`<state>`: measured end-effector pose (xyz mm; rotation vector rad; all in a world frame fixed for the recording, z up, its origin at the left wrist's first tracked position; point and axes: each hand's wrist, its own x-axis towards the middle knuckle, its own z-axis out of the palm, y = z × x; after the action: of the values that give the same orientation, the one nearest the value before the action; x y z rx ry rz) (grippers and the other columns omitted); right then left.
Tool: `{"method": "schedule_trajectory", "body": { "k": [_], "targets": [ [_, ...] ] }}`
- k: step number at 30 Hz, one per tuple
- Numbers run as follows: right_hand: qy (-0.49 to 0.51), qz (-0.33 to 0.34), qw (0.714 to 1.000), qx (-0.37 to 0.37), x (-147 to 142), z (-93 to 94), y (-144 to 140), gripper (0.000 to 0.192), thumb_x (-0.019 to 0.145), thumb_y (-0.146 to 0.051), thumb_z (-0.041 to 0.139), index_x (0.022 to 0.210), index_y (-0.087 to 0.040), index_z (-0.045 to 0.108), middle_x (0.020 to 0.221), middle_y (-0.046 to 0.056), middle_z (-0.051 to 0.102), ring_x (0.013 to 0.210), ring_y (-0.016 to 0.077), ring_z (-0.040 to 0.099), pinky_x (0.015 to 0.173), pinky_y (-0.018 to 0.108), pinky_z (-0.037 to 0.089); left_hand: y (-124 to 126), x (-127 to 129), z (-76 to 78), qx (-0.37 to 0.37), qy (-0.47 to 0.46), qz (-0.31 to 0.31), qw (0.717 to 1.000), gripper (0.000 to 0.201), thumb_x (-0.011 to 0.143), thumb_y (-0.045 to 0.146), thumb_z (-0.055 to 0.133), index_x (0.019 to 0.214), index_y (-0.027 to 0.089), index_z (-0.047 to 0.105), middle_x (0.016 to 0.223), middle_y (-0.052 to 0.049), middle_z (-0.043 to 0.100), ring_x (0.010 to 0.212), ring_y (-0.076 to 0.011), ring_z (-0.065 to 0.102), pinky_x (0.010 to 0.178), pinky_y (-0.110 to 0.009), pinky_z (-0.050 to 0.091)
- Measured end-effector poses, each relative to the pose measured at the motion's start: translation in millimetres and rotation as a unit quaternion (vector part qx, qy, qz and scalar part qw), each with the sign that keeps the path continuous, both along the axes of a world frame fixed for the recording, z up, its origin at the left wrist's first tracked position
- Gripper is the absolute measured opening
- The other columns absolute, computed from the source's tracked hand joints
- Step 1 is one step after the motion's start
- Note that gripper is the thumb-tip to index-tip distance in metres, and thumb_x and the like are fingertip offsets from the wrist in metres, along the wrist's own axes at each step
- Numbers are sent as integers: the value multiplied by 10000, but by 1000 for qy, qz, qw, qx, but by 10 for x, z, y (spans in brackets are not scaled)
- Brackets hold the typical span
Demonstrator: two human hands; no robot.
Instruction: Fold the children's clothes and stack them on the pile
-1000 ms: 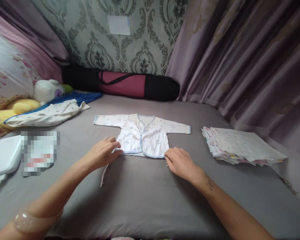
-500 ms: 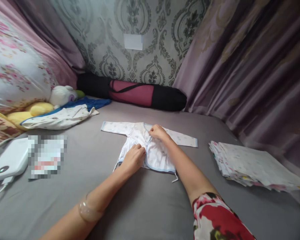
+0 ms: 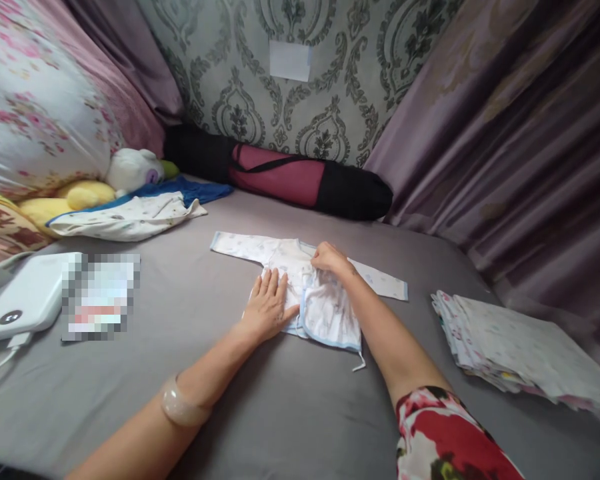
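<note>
Left hand [image 3: 269, 308] flat on baby shirt [image 3: 325, 308]; right hand [image 3: 330, 258] pinching its half-hidden collar.

We see a pixelated patch [image 3: 101, 295] blurring something on the left, the folded cloth stack [image 3: 525, 347] cut off at the right edge, and our left hand [image 3: 269, 307] hiding part of the baby shirt [image 3: 325, 303].

Single head view — looks forward-down, close over bed [image 3: 280, 400].
</note>
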<state>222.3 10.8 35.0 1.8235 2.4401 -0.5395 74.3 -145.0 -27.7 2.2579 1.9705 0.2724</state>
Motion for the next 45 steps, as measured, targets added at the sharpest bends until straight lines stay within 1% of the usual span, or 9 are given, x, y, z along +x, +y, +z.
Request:
{"method": "schedule_trajectory", "body": {
  "k": [3, 11, 15, 18, 24, 29, 35, 41, 45],
  "targets": [
    [-45, -34, 998, 19, 16, 38, -45, 221, 714, -150, 623, 896, -176, 747, 898, 147, 722, 928, 282, 673, 718, 301, 476, -19, -12, 64, -13, -6, -7, 1000, 749, 899, 575, 454, 1479, 114, 344, 1562, -230, 236, 1458, -395, 125, 1152, -555, 150],
    [4, 42, 999, 32, 227, 14, 22, 195, 841, -199, 551, 904, -204, 734, 948, 61, 730, 924, 188, 645, 750, 224, 429, -23, -61, 100, -29, -39, -15, 999, 656, 890, 493, 514, 1431, 141, 399, 1554, -226, 258, 1451, -400, 161, 1132, -557, 172],
    [70, 128, 988, 43, 372, 30, 32, 223, 859, -160, 515, 953, -182, 716, 984, 46, 722, 914, 167, 638, 787, 219, 421, -45, -7, 220, 57, -82, 36, 994, 353, 934, 285, 447, 1243, 136, 531, 1412, -199, 454, 1321, -317, 406, 1060, -471, 301],
    [77, 166, 983, 21, 412, -7, 10, 192, 855, -163, 552, 986, -171, 693, 1013, 49, 708, 920, 158, 628, 807, 221, 422, -77, 69, 296, 104, -127, 41, 986, 261, 968, 337, 419, 1058, 182, 609, 1151, -121, 607, 1097, -264, 530, 946, -416, 362],
    [15, 210, 977, 44, 447, -131, 8, 287, 784, -72, 533, 1026, -177, 646, 1062, 66, 665, 965, 177, 586, 842, 253, 417, -102, 221, 285, 36, -188, 16, 981, 386, 873, 546, 567, 748, 192, 657, 920, -75, 631, 976, -260, 540, 873, -406, 356],
    [-1, 197, 980, 29, 465, -112, 6, 380, 729, -101, 572, 1093, -197, 626, 1078, 55, 660, 942, 180, 592, 794, 241, 429, -63, 253, 259, -18, -217, 34, 975, 306, 832, 463, 635, 698, 190, 659, 883, -67, 645, 954, -268, 555, 847, -405, 376],
    [-15, 186, 982, 28, 450, -21, 6, 216, 690, -125, 614, 887, -180, 686, 1002, 60, 681, 903, 177, 607, 745, 214, 422, -62, 228, 223, 3, -218, 39, 975, 167, 805, 348, 652, 751, 190, 643, 871, -55, 643, 932, -250, 567, 835, -386, 397],
    [95, 142, 984, -56, 492, 67, 49, 143, 684, -179, 586, 810, -175, 655, 745, -11, 660, 670, 125, 578, 577, 190, 391, -79, 236, 268, -3, -204, 55, 977, 161, 817, 314, 605, 719, 192, 642, 864, -65, 641, 944, -263, 569, 847, -405, 401],
    [198, 96, 970, -98, 494, 16, 70, 159, 681, -165, 552, 819, -168, 630, 619, -41, 596, 586, 107, 542, 546, 186, 390, -86, 236, 291, -8, -191, 65, 979, 160, 803, 301, 592, 702, 193, 655, 874, -68, 639, 957, -267, 564, 846, -404, 406]
  ]
}}
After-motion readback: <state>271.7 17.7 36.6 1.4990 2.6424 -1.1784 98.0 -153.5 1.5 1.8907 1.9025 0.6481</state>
